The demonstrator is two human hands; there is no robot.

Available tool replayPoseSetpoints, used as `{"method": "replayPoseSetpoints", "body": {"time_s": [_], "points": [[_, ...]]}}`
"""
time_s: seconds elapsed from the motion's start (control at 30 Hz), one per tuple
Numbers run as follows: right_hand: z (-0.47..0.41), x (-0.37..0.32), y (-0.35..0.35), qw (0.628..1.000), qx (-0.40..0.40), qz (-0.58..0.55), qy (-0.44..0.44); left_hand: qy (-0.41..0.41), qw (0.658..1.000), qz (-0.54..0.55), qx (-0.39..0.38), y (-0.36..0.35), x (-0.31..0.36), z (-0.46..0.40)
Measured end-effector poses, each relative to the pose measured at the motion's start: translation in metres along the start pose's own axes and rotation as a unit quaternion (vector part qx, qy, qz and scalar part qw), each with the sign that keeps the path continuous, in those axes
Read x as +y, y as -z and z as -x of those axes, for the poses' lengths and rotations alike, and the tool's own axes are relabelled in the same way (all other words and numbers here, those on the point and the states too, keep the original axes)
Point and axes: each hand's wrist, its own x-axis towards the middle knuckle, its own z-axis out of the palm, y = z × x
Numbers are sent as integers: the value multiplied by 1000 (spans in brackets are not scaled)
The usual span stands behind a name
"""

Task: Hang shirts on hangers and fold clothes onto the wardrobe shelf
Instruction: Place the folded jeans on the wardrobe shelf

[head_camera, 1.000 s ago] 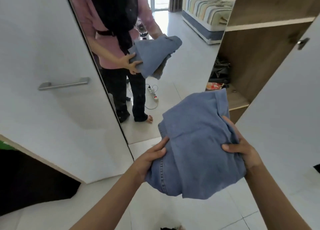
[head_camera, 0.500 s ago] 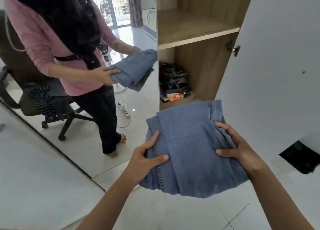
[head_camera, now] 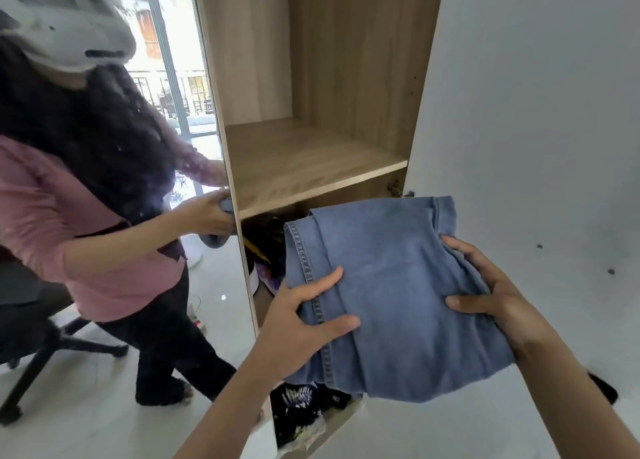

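A folded pair of blue jeans (head_camera: 391, 285) is held in front of the open wardrobe, below the level of its bare wooden shelf (head_camera: 304, 164). My left hand (head_camera: 298, 316) grips the jeans' left edge along the stitched seam, thumb on top. My right hand (head_camera: 495, 292) grips the right edge, fingers curled over the bunched folds. The jeans hide part of the lower compartment.
The mirrored door (head_camera: 104, 199) on the left reflects a person in a pink top, an office chair and a bright window. The white wardrobe door (head_camera: 536, 112) stands open on the right. Dark clothes (head_camera: 266, 247) lie under the shelf, more (head_camera: 298, 410) at the bottom.
The view has swung right and closer to the wardrobe, so the bare shelf now fills the middle. Both hands keep their hold on the jeans, which have risen toward the shelf.
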Motion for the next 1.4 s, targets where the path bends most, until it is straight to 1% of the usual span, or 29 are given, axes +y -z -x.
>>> {"method": "replayPoseSetpoints", "body": {"time_s": [0.2,0.3,0.5,0.67,0.8,0.9,1.07,1.1,1.13,1.17,1.2,1.23,1.27,1.33,1.37,1.4], "points": [[-110,-63,29,997,7,-4,72,-107,993,17,44,16,75,-110],[-167,-96,34,994,4,0,110,-145,987,5,71,31,109,-160],[-277,-131,23,989,-50,-22,137,-161,972,-48,167,66,130,-245],[-379,-135,1,982,-111,-62,138,-132,962,-56,234,97,124,-312],[-466,-122,-23,978,-144,-102,112,-75,953,-87,281,122,110,-362],[-528,-104,-44,976,-164,-116,84,-19,951,-109,290,145,94,-397],[-604,-66,-83,973,-211,-85,23,71,936,-171,298,182,62,-433],[-614,-57,-90,971,-226,-72,4,100,932,-196,288,188,55,-437],[-624,-47,-94,970,-239,-37,-10,135,923,-228,278,192,47,-440],[-631,-38,-97,968,-248,25,-19,177,909,-267,267,196,39,-442],[-636,-30,-98,962,-249,111,-19,205,892,-307,262,199,30,-444],[-641,-27,-98,948,-247,200,-9,227,870,-350,262,199,24,-445],[-643,-28,-98,933,-243,264,-4,229,846,-397,270,198,18,-446],[-648,-34,-97,916,-230,329,8,200,809,-469,295,196,9,-450],[-648,-39,-98,913,-211,348,32,170,804,-484,300,191,7,-450],[-644,-46,-99,910,-185,364,66,142,809,-487,298,187,6,-451]]}}
